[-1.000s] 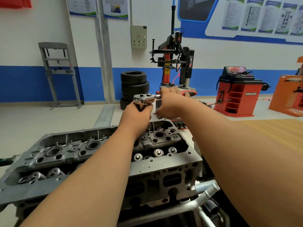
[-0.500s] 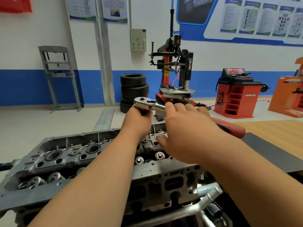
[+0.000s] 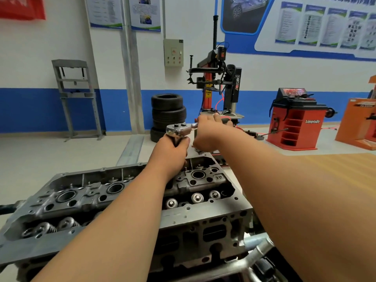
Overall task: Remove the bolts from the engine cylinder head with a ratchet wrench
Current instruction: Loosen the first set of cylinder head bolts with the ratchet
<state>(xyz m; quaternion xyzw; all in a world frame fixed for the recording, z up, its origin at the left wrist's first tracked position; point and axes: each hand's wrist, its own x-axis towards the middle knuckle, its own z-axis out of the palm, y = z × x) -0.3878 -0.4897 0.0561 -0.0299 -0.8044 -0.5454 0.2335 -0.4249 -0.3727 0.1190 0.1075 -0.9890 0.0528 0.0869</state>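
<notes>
**Workshop bay: ratchet wrench held over the far right end of the cylinder head**

A white wall with a blue band closes the far side of the room, hung with posters too blurred to read. Against it stand a grey steel frame (image 3: 76, 94) at the left, a stack of tyres (image 3: 167, 110) in the middle, a red and black tyre changer (image 3: 217, 84) just right of them, and a red wheel balancer (image 3: 295, 123) further right. An orange cabinet (image 3: 358, 127) is cut off by the right edge. A grey control box (image 3: 173, 52) is fixed to the wall above the tyres. The floor is pale, with a wood-coloured surface (image 3: 335, 169) at the right.

Near the camera the cylinder head (image 3: 203, 218) runs from near left to far right. Its top is open, and valve springs (image 3: 67, 222) show along its near side. Its left end and underside run out of view, and both forearms cross over it and cover part of its middle.

The ratchet wrench (image 3: 179, 129) is above the far right end of the cylinder head, its chrome head level. The left hand (image 3: 173, 151) has its fingers curled round the shaft under that head, so the shaft and whatever it sits on are hidden. The right hand (image 3: 209, 135) is clamped round the handle and covers nearly all of it; only a bit of red grip shows beyond the knuckles. The fingertips of both hands are turned away from the camera.
</notes>
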